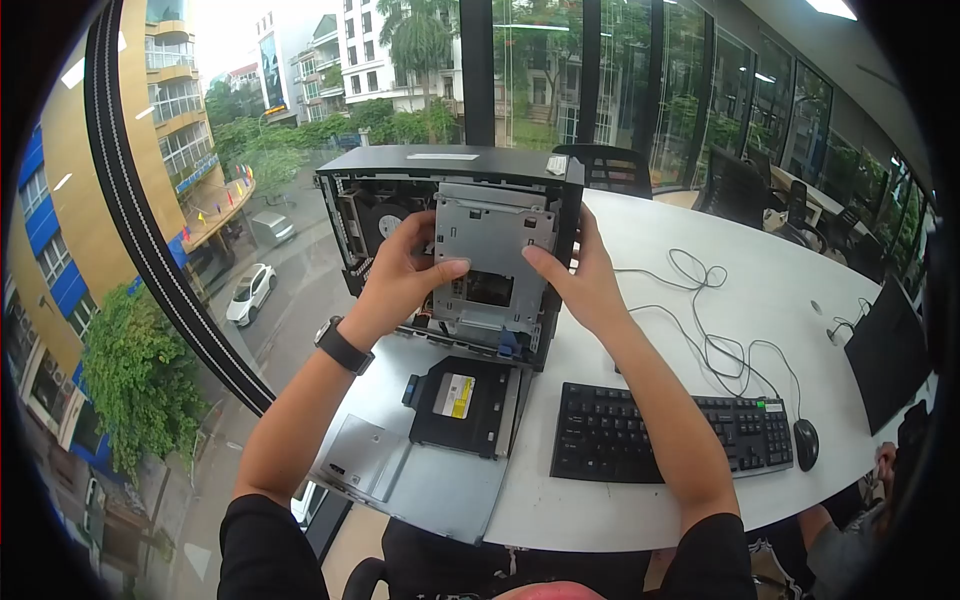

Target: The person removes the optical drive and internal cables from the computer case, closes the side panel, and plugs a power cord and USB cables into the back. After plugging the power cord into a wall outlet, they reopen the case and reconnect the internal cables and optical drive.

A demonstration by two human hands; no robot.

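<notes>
A small black desktop computer case (370, 158) stands upright on the table with its side open. Inside its right part sits a silver metal drive bracket (490, 232) with a rectangular cutout. My left hand (395, 285) grips the bracket's left edge, thumb on the front face and fingers curled behind. The thumb of my right hand (588, 280) presses the bracket's right side, while its fingers wrap behind the case's right edge, partly hidden. A blue latch (510, 343) shows below the bracket. In front, a black optical drive (458, 405) lies on the silver side panel (440, 500).
A black keyboard (600, 435) and a mouse (806, 444) lie to the right, with loose cables (715, 345) behind them. A monitor (893, 350) stands at the far right, near another person (865, 535). Windows rise along the left and back.
</notes>
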